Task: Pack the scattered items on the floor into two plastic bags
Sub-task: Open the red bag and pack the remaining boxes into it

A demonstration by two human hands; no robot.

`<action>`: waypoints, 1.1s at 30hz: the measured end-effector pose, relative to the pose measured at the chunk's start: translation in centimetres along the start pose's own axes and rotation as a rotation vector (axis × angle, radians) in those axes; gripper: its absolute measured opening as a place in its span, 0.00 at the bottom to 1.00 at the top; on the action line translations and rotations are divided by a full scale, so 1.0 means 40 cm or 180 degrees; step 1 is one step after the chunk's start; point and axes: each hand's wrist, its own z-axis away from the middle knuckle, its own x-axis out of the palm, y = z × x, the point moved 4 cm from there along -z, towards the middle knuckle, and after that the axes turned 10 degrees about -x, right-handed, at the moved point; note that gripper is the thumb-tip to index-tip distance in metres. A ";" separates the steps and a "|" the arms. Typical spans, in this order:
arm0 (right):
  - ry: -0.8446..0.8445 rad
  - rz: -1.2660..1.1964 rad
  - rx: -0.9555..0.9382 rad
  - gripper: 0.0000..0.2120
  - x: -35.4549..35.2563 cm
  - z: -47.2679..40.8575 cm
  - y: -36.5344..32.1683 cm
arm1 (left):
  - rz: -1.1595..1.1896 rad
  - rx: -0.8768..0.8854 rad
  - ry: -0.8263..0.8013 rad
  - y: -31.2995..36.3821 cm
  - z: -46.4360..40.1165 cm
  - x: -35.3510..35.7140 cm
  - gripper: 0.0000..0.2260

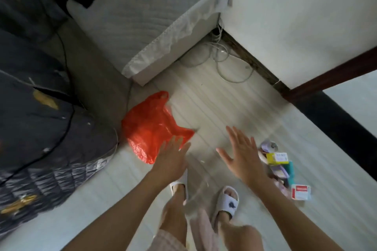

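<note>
A crumpled red plastic bag (152, 126) lies on the pale floor beside a dark quilted bed. A faint clear plastic bag (201, 171) seems to lie between my hands, blurred and hard to make out. Small boxes are scattered at the right: a yellow box (276, 158), a purple box (280, 171), a teal box (290, 171) and a red-and-white box (301, 191). My left hand (173, 159) hovers at the red bag's near edge, fingers spread, empty. My right hand (242, 154) is open and empty, just left of the boxes.
A dark quilted bed (40, 128) fills the left. A grey mattress with a white cover (146, 22) stands behind, with coiled cables (220, 61) on the floor by the wall. My feet in white slippers (228, 199) stand below the hands.
</note>
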 end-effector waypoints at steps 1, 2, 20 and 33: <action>0.0014 -0.0025 0.0045 0.39 0.049 -0.034 0.019 | -0.0119 -0.0017 -0.0052 -0.017 -0.058 0.021 0.25; -0.0005 -0.0038 0.0074 0.40 0.101 -0.069 0.043 | -0.0178 -0.0016 -0.0033 -0.035 -0.119 0.047 0.25; -0.0407 0.0579 -0.0749 0.32 1.040 -0.523 0.533 | -0.0460 0.0171 0.0574 -0.268 -0.966 0.914 0.23; 0.1295 -0.3694 0.1114 0.17 0.576 -0.304 0.451 | -0.0254 0.1649 0.2599 0.156 -0.619 0.440 0.15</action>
